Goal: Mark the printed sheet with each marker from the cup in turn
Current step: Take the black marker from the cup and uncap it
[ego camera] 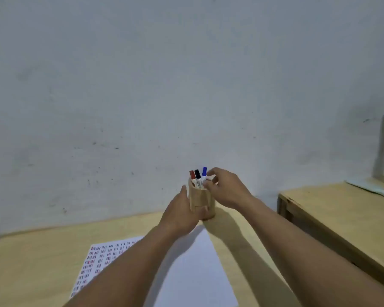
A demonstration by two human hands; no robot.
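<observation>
Nearest to me, at the bottom of the view, two bare forearms reach forward over a pale wooden tabletop. Under them lie two sheets of paper. The printed sheet sits to the left, covered in rows of small red and dark marks, and the left forearm hides part of it. A blank white sheet lies just beside it on the right.

Further out, near the far edge of the tabletop, stands a wooden cup. My left hand is wrapped around its lower side, fingers closed on it, steadying it. My right hand hovers at the rim, with thumb and fingertips pinching toward the blue marker. I cannot tell whether they have closed on it yet. A black marker and a red marker stand upright beside it in the cup, all three capped.

I judge the main risk to be the crowding. The three markers stand close together, so pulling one at an angle could drag a neighbour out or tip the cup if the left hand slackens. The cup also stands close to the far edge of the tabletop. A forearm sweeping back could shift the printed sheet.

Behind everything is a scuffed grey wall, with a second wooden surface off to the right.

No brand or writing is readable; the marker labels and printed marks are too small and blurred.
</observation>
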